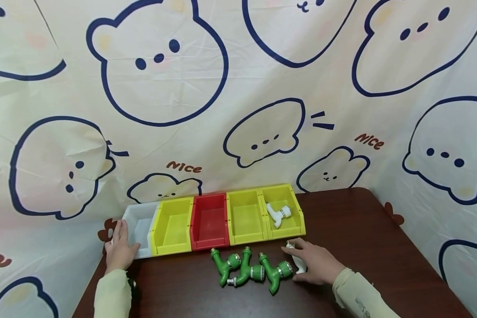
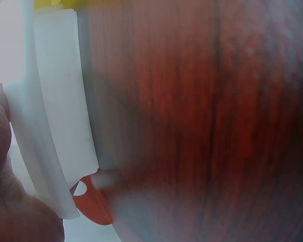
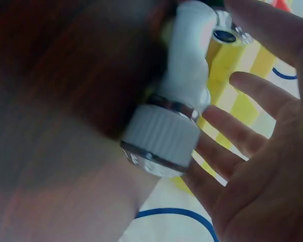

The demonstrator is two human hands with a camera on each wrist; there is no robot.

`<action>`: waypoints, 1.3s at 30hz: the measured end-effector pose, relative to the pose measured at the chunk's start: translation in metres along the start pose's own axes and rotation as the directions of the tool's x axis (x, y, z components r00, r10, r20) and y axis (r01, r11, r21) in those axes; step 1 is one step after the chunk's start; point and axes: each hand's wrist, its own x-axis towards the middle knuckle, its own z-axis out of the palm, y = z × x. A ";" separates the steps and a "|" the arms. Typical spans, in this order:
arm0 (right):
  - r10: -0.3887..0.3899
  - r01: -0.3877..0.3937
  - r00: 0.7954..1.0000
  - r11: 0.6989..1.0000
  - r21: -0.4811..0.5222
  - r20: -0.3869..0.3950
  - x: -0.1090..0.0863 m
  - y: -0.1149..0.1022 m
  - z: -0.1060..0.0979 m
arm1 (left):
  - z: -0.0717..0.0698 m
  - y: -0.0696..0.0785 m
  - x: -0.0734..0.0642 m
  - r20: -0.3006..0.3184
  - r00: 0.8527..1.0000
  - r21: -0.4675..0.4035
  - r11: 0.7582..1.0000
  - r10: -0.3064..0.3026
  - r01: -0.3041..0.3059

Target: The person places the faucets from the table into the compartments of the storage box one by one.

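My left hand (image 1: 120, 249) holds the near left corner of a white plastic bin (image 1: 142, 223), fingers along its side wall and thumb at the front. In the left wrist view, part of that hand (image 2: 25, 217) lies against the bin's white wall (image 2: 65, 101). Around a white tap (image 1: 299, 263) on the table, my right hand (image 1: 316, 261) has its fingers spread. The right wrist view shows the tap's ribbed knob (image 3: 164, 133) beside the loosely extended fingers. Left of it lie three green taps (image 1: 276, 271), close together. Another white tap (image 1: 279, 215) sits in the far right yellow bin.
Joined to the white bin in a row are a yellow bin (image 1: 171, 226), a red bin (image 1: 210, 221) and two more yellow bins (image 1: 245, 216). They stand along the back of a dark wood table (image 1: 342, 221). A printed cloth (image 1: 262, 79) hangs behind and beside the table.
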 end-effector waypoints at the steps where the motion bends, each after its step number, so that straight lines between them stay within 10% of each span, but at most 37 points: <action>1: -0.006 0.006 1.000 1.000 -0.007 0.000 0.000 0.000 0.002 | 0.000 0.000 0.000 0.000 1.000 -0.001 1.000 -0.003 0.003; 28: -0.045 0.045 0.999 0.999 0.024 0.020 0.006 0.005 0.008 | 0.000 0.004 0.000 0.017 1.000 -0.002 1.000 0.003 -0.003; 39: -0.095 0.095 0.985 0.995 -0.006 -0.146 0.019 -0.013 -0.025 | 0.000 -0.001 0.000 0.002 1.000 0.006 1.000 0.027 -0.027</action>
